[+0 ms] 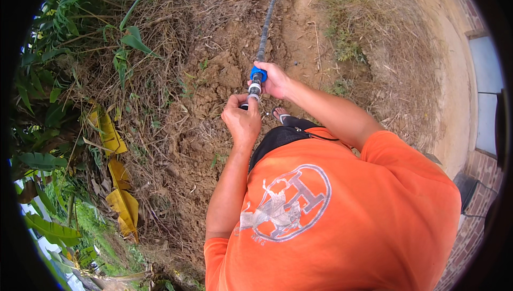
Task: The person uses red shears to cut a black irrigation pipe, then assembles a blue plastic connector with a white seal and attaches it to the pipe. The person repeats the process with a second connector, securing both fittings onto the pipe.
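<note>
A long dark pipe [265, 32] runs from the top of the view down to my hands. Near its close end sits a blue plastic pipe fitting [259, 71], with my right hand [276, 81] closed around it from the right side. Just below the fitting, white rings [254, 89] encircle the dark pipe end. My left hand [243, 121] pinches this end from below and the left, thumb and fingers near the lower ring. A small dark round part shows by the left fingers; its kind is unclear.
Rough brown soil [214, 82] with dry grass lies under the pipe. Green plants and yellowed leaves [122, 205] grow at left. A concrete ledge [454, 66] and a brick wall [483, 179] border the right. My sandaled foot [280, 113] is just beyond my waist.
</note>
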A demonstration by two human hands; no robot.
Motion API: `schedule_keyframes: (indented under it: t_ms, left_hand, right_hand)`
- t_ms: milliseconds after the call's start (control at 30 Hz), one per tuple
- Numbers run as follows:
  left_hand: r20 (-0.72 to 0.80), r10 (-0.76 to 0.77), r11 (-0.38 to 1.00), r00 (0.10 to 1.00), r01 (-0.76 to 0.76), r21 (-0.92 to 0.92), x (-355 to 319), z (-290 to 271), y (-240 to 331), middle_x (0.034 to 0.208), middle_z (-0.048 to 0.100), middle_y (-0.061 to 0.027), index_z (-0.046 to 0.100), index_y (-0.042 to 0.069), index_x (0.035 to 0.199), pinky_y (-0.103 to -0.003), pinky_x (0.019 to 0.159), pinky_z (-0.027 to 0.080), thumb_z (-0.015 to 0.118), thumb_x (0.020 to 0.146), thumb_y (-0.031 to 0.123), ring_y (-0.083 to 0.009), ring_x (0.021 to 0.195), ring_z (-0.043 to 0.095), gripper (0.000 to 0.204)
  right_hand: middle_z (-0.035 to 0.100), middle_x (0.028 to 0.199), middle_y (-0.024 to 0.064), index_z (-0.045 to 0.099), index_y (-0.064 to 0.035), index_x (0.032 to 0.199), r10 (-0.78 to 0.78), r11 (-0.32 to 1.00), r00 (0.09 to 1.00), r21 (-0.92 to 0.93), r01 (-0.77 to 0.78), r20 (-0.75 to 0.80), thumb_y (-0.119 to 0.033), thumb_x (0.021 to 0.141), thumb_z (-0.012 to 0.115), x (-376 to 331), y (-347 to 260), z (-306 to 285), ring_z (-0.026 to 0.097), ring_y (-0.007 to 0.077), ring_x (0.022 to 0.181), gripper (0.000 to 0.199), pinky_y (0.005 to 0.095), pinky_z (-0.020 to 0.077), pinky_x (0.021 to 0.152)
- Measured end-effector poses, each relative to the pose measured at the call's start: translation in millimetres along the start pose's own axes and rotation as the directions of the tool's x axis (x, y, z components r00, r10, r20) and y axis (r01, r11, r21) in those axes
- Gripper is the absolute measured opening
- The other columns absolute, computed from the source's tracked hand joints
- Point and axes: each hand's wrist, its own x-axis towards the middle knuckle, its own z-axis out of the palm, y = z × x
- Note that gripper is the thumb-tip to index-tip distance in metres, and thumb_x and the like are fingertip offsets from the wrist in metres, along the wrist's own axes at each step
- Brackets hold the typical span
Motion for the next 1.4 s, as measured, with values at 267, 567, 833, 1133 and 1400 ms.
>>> schedule_keyframes:
  t_ms: [267,567,833,1133,1400]
  left_hand:
    - [-0.023,0.027,1.0,0.999,-0.027,0.004,-3,1,6,0.066,0.067,-0.0113,0.072,-0.005,0.084,-0.033,0.06,0.051,0.073,0.082,0.013,-0.0163,0.059,0.062,0.018]
    - [-0.03,0.061,0.997,0.998,-0.06,0.046,-1,-1,-1,0.068,0.069,-0.015,0.073,-0.004,0.084,-0.037,0.062,0.053,0.073,0.082,0.013,-0.0211,0.06,0.066,0.017]
    - [-0.03,0.057,0.998,0.998,-0.055,0.038,2,1,8,0.071,0.07,-0.0203,0.073,-0.004,0.087,-0.041,0.065,0.056,0.072,0.082,0.011,-0.0324,0.064,0.07,0.016]
    - [-0.024,0.041,0.999,0.999,-0.04,0.028,2,-2,15,0.068,0.069,-0.0207,0.072,-0.004,0.085,-0.041,0.063,0.055,0.072,0.083,0.011,-0.0313,0.062,0.07,0.015]
    - [-0.047,0.017,1.0,0.999,-0.016,0.014,2,0,11,0.069,0.07,-0.0164,0.072,-0.004,0.085,-0.037,0.063,0.054,0.074,0.082,0.012,-0.024,0.061,0.067,0.016]
  right_hand:
    - [0.064,0.088,0.0067,0.058,-0.0108,0.093,0.09,0.996,0.995,-0.013,-0.089,0.046,-0.042,0.101,0.053,-39,5,10,0.065,0.0267,0.085,0.032,0.0477,0.0522,0.081]
    - [0.067,0.101,0.0102,0.065,-0.008,0.103,0.122,0.992,0.992,-0.012,-0.122,0.01,-0.04,0.1,0.051,-61,18,22,0.064,0.0302,0.095,0.035,0.0487,0.0506,0.091]
    - [0.068,0.099,0.0103,0.066,-0.0093,0.099,0.125,0.992,0.992,0.017,-0.125,0.015,-0.04,0.099,0.053,-63,10,23,0.064,0.0304,0.093,0.033,0.048,0.0511,0.089]
    - [0.069,0.095,0.0104,0.065,-0.0091,0.095,0.122,0.993,0.993,-0.004,-0.122,-0.001,-0.038,0.097,0.054,-67,3,28,0.066,0.0304,0.088,0.031,0.0475,0.0514,0.088]
    - [0.069,0.094,0.0106,0.064,-0.0089,0.095,0.144,0.989,0.988,-0.048,-0.141,0.053,-0.035,0.095,0.053,-63,-2,26,0.067,0.0292,0.086,0.029,0.0464,0.0527,0.087]
